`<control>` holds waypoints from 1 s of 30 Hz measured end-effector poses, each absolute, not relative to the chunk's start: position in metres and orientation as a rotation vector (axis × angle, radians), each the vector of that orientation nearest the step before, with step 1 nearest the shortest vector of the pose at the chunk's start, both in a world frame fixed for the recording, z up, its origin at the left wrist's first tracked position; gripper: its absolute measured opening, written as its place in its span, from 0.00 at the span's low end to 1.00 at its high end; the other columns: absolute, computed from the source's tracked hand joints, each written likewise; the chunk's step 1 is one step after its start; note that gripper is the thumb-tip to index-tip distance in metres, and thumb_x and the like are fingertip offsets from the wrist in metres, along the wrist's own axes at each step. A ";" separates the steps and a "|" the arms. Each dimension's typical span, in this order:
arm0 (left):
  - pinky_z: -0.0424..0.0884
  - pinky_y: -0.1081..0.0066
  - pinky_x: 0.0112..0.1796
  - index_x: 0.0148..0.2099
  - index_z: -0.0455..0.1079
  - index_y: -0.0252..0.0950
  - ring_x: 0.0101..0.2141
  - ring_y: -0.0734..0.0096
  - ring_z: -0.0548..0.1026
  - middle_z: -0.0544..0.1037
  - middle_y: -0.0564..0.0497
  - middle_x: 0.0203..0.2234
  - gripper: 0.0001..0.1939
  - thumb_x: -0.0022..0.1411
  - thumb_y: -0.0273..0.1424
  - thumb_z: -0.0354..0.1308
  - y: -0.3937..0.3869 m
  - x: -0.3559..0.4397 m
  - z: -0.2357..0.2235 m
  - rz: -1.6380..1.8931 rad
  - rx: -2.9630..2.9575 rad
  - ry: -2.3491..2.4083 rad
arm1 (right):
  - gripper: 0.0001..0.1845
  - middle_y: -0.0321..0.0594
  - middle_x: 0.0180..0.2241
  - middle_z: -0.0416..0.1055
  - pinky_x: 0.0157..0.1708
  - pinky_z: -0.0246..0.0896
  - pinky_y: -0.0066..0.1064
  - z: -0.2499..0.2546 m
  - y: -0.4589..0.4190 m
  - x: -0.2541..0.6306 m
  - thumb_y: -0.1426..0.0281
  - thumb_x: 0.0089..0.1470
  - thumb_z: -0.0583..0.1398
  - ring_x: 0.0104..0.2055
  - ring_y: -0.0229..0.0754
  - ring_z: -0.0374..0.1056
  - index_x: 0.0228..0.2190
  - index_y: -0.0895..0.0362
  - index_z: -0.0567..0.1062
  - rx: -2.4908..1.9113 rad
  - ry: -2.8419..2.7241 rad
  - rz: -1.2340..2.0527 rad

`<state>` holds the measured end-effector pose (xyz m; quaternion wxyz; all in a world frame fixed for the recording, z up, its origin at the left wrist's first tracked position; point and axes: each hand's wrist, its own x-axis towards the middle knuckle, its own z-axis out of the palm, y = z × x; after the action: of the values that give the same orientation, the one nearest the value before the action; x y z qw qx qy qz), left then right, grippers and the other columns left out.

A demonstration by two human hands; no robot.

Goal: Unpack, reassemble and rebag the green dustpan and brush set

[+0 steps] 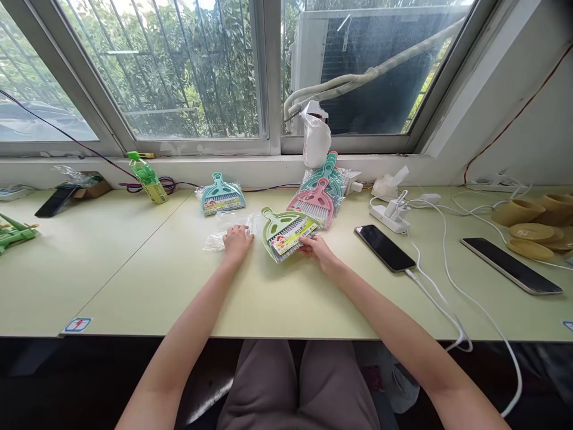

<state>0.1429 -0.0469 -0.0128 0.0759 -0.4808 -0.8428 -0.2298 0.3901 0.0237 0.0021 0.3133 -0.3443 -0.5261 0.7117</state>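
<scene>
My right fingers (307, 241) grip the green dustpan-and-brush set (286, 235); left of it, my left fingers (237, 229) touch clear plastic (215, 240), whether pinching I cannot tell.

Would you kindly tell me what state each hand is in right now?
Left hand: on the clear plastic; whether it grips cannot be told.
Right hand: closed, holding the green dustpan set.

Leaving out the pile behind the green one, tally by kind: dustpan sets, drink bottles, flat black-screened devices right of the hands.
Dustpan sets: 2 (green set, blue-green set)
Drink bottles: 1 (green bottle)
Black-screened devices: 2 (cabled device, rightmost device)
Total: 5
</scene>
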 end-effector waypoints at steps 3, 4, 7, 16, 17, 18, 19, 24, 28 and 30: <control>0.67 0.58 0.46 0.53 0.66 0.39 0.48 0.53 0.70 0.76 0.43 0.43 0.19 0.59 0.26 0.53 -0.047 0.143 -0.013 -0.793 -1.575 -2.464 | 0.05 0.43 0.35 0.79 0.26 0.67 0.24 0.002 0.024 0.390 0.71 0.55 0.60 0.29 0.37 0.74 0.34 0.59 0.75 -0.915 -1.394 1.876; 0.68 0.59 0.45 0.55 0.64 0.39 0.47 0.54 0.71 0.77 0.44 0.42 0.21 0.58 0.24 0.53 -0.047 0.143 -0.013 -0.836 -1.607 -2.439 | 0.05 0.43 0.35 0.79 0.26 0.67 0.24 0.002 0.024 0.390 0.71 0.55 0.60 0.29 0.37 0.74 0.34 0.59 0.75 -0.911 -1.397 1.879; 0.69 0.60 0.45 0.59 0.59 0.38 0.46 0.56 0.71 0.76 0.45 0.41 0.27 0.56 0.20 0.51 -0.046 0.144 -0.014 -0.969 -1.674 -2.377 | 0.05 0.44 0.35 0.79 0.26 0.67 0.23 0.001 0.024 0.390 0.71 0.55 0.60 0.29 0.37 0.74 0.35 0.59 0.75 -0.901 -1.402 1.884; 0.74 0.65 0.40 0.49 0.66 0.36 0.40 0.67 0.73 0.69 0.44 0.45 0.21 0.54 0.17 0.47 -0.044 0.145 -0.014 -1.339 -1.851 -2.203 | 0.05 0.44 0.33 0.78 0.26 0.68 0.24 0.003 0.022 0.389 0.71 0.55 0.60 0.28 0.37 0.74 0.32 0.60 0.75 -0.901 -1.418 1.893; 0.75 0.65 0.41 0.48 0.66 0.36 0.41 0.67 0.73 0.69 0.44 0.45 0.21 0.54 0.17 0.47 -0.044 0.146 -0.013 -1.361 -1.839 -2.165 | 0.05 0.44 0.32 0.78 0.26 0.68 0.24 0.004 0.022 0.389 0.71 0.54 0.60 0.28 0.37 0.74 0.32 0.60 0.75 -0.905 -1.423 1.892; 0.75 0.65 0.41 0.48 0.67 0.37 0.42 0.67 0.72 0.69 0.45 0.45 0.21 0.55 0.17 0.46 -0.044 0.147 -0.012 -1.386 -1.818 -2.129 | 0.05 0.44 0.32 0.78 0.26 0.67 0.24 0.004 0.022 0.389 0.71 0.54 0.61 0.28 0.37 0.74 0.32 0.60 0.75 -0.908 -1.429 1.892; 0.75 0.65 0.40 0.47 0.67 0.38 0.43 0.66 0.72 0.68 0.45 0.45 0.21 0.55 0.17 0.45 -0.045 0.148 -0.010 -1.415 -1.787 -2.096 | 0.05 0.44 0.32 0.78 0.25 0.67 0.24 0.004 0.022 0.389 0.70 0.54 0.61 0.27 0.37 0.74 0.32 0.60 0.75 -0.909 -1.436 1.892; 0.76 0.66 0.38 0.46 0.67 0.37 0.45 0.65 0.72 0.68 0.44 0.46 0.18 0.56 0.18 0.46 -0.046 0.146 -0.004 -1.573 -1.602 -1.991 | 0.05 0.44 0.31 0.78 0.24 0.67 0.24 0.002 0.023 0.388 0.70 0.52 0.62 0.26 0.37 0.73 0.32 0.60 0.75 -0.889 -1.485 1.896; 0.76 0.66 0.39 0.46 0.66 0.37 0.45 0.66 0.73 0.69 0.44 0.47 0.16 0.58 0.19 0.46 -0.048 0.146 0.000 -1.639 -1.533 -1.937 | 0.06 0.44 0.30 0.78 0.23 0.66 0.23 -0.001 0.024 0.388 0.69 0.52 0.63 0.26 0.37 0.74 0.32 0.60 0.75 -0.876 -1.509 1.893; 0.75 0.63 0.43 0.47 0.66 0.37 0.49 0.65 0.71 0.69 0.44 0.48 0.16 0.60 0.20 0.45 -0.049 0.148 0.001 -1.598 -1.532 -1.902 | 0.06 0.44 0.29 0.78 0.23 0.66 0.24 -0.002 0.024 0.388 0.69 0.52 0.63 0.26 0.38 0.74 0.32 0.60 0.76 -0.884 -1.517 1.890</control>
<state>0.1483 -0.0493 0.0011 0.1112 -0.5217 -0.6477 -0.5439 0.3877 0.0241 -0.0015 0.2773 -0.3291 -0.5649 0.7040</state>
